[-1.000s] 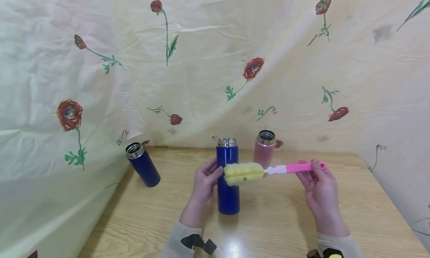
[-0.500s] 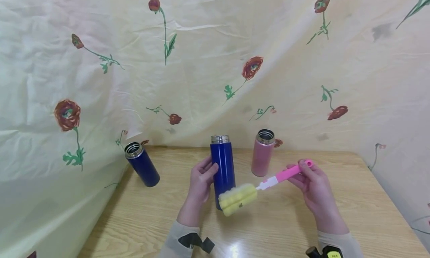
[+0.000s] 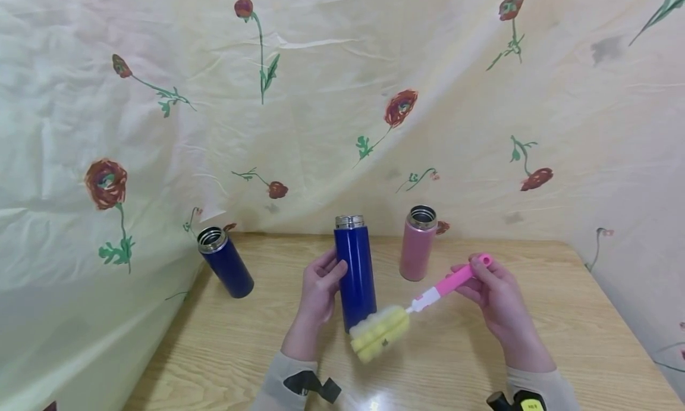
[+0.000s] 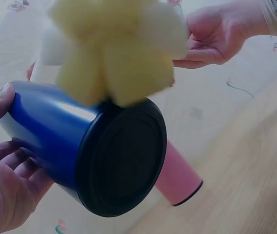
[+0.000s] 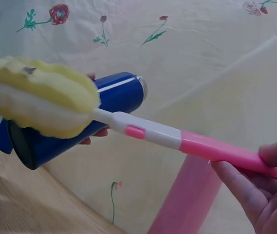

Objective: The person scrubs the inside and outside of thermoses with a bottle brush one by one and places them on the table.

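My left hand grips a blue bottle by its side; its steel mouth points up and away. In the left wrist view the black base of the blue bottle faces the camera, clear of the table. My right hand pinches the pink handle of a bottle brush near its end. The yellow and white sponge head hangs down to the left, in front of the bottle's lower end. In the right wrist view the sponge covers part of the bottle; whether they touch, I cannot tell.
A pink bottle without a lid stands behind, between my hands. Another dark blue bottle, also lidless, stands at the left of the wooden table. A flowered cloth hangs behind and at the sides.
The brush has swung from nearly level to slanting, its sponge dropping from the bottle's middle to its lower end. The blue bottle shifted slightly left, and my right hand moved a little left.
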Tool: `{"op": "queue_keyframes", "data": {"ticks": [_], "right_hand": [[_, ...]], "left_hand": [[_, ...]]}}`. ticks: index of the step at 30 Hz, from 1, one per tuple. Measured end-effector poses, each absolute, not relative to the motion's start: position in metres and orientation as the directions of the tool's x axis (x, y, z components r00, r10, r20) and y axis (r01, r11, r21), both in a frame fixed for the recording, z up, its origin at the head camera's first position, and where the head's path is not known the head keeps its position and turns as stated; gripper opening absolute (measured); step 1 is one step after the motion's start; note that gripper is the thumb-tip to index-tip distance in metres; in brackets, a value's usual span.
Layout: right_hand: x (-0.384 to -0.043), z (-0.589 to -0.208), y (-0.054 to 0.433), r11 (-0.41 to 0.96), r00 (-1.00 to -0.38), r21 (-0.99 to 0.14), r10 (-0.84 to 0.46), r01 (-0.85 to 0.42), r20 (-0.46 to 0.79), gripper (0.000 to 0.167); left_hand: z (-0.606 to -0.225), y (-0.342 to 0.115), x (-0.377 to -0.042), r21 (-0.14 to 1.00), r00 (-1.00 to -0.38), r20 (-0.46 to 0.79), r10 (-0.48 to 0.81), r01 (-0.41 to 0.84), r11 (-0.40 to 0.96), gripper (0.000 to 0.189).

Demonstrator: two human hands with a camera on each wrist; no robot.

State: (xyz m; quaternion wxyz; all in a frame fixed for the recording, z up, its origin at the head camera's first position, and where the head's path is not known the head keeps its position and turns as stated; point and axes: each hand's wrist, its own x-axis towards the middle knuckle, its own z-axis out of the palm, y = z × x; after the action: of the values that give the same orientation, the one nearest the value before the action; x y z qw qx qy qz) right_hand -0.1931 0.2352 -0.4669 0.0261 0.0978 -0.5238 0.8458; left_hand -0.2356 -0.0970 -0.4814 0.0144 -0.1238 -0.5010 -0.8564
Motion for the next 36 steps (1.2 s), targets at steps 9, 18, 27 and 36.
{"op": "queue_keyframes", "data": {"ticks": [9, 18, 27, 36], "right_hand": [[-0.192, -0.464, 0.239, -0.661, -0.990, -0.740, 0.034, -0.126, 0.139, 0.015], [-0.189, -0.457, 0.238, -0.895, -0.984, -0.410, 0.168, -0.175, 0.053, 0.013], [-0.184, -0.450, 0.234, -0.912, -0.957, -0.328, 0.283, -0.247, -0.069, 0.020], [-0.185, -0.449, 0.236, -0.920, -0.947, -0.268, 0.314, -0.287, -0.066, 0.013]], "left_hand": [[-0.484, -0.093, -0.233, 0.859, -0.955, 0.244, 0.168, 0.132, -0.495, 0.062], [-0.488, -0.086, -0.231, 0.871, -0.924, 0.281, 0.258, 0.133, -0.473, 0.055], [-0.487, -0.082, -0.227, 0.933, -0.913, 0.226, 0.339, 0.103, -0.344, 0.071], [-0.483, -0.080, -0.227, 0.971, -0.925, 0.187, 0.330, 0.124, -0.205, 0.063]]}}
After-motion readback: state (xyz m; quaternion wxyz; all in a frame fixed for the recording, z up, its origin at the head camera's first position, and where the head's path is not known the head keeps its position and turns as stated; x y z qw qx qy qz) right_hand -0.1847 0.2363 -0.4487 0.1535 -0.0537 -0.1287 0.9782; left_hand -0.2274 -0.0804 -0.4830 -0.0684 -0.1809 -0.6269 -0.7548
